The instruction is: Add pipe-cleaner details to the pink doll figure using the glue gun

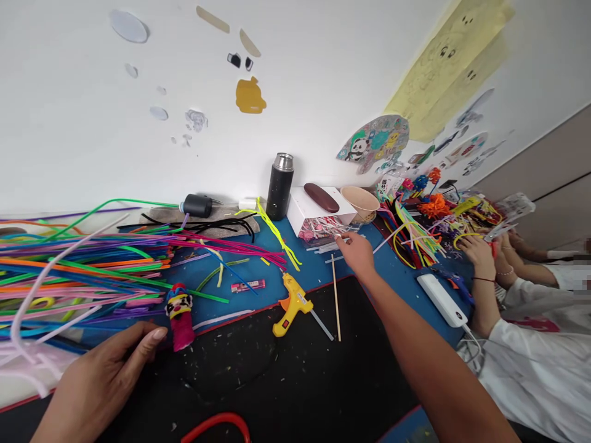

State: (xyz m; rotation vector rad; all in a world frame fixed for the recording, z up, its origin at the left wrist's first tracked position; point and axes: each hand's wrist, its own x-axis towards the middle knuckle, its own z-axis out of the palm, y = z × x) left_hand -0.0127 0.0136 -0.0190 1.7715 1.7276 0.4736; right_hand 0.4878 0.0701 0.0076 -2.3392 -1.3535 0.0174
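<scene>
My left hand [104,375] is closed at the left edge of the black mat. Its thumb and fingertips meet at the side of a small fuzzy figure [181,323] with a crimson body, a black-and-white face and a multicoloured top; the grip is partly hidden. My right hand [356,251] reaches forward to the open front of a white box [305,212] packed with small pink and white pieces. Its fingertips are pinched at that opening, and what lies between them is too small to name. A yellow glue gun [294,303] and a thin wooden stick [336,298] lie between my hands.
Many coloured pipe cleaners [92,271] cover the left side. A black flask [279,187] stands by the wall, and a brown case [321,197] rests on the box. A paper bowl [362,200] and a white power strip [442,299] are further right, near other people's hands [480,252].
</scene>
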